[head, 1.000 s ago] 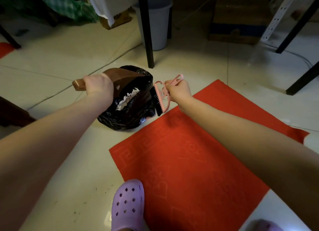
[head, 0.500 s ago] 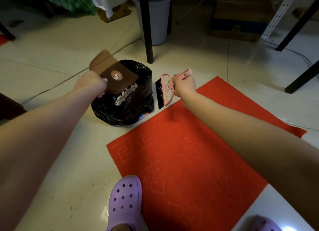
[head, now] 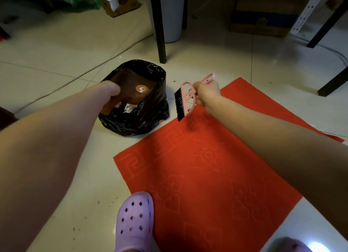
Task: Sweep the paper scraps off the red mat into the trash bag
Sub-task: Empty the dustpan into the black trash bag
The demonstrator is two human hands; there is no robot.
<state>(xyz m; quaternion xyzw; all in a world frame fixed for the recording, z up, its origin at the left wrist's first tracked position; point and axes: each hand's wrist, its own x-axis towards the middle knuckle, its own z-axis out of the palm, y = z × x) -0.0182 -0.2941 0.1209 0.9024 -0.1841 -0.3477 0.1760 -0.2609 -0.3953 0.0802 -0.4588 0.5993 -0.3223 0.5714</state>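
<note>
Left hand (head: 111, 90): I see its fingers curled round the brown dustpan (head: 131, 89), which is held tilted over the open mouth of the black trash bag (head: 143, 120). White paper scraps (head: 130, 107) lie inside the bag, just under the pan. Right hand (head: 207, 92): closed round the handle of the pink brush (head: 183, 101), bristles pointing left, above the far corner of the red mat (head: 207, 167). The bag stands just beside that corner.

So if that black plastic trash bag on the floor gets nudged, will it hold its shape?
Probably not: the crinkled black plastic trash bag looks thin and floppy, its rim sagging. Likely light too, since white paper scraps show inside, so it may slide or collapse.
</note>
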